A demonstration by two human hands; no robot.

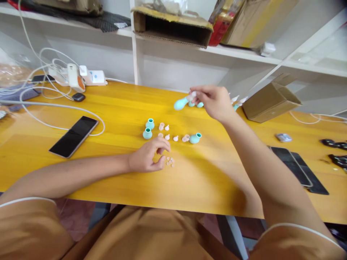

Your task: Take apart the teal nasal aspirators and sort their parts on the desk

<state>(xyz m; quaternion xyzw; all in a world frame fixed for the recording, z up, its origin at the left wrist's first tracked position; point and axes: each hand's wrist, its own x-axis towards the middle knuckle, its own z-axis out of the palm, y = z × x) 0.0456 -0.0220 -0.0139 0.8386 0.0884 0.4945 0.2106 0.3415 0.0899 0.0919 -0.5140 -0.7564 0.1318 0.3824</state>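
Note:
My right hand (214, 102) is raised over the far side of the yellow table (114, 173), its fingers closed on a teal bulb with a clear tip (181, 103). Two more teal bulbs (195, 104) lie just under that hand. My left hand (148, 156) rests on the table with fingers curled, fingertips next to a cluster of tiny pink beads (170, 161). Just beyond it stand two teal bulbs (148, 129), another teal bulb lying on its side (195, 138), and several small pink tips (168, 131).
A black phone (73, 136) on a white cable lies at the left, with chargers and a power strip (81, 76) behind it. A small cardboard box (269, 102) sits at the right, two dark phones (298, 169) nearer. Shelves with boxes stand behind the table.

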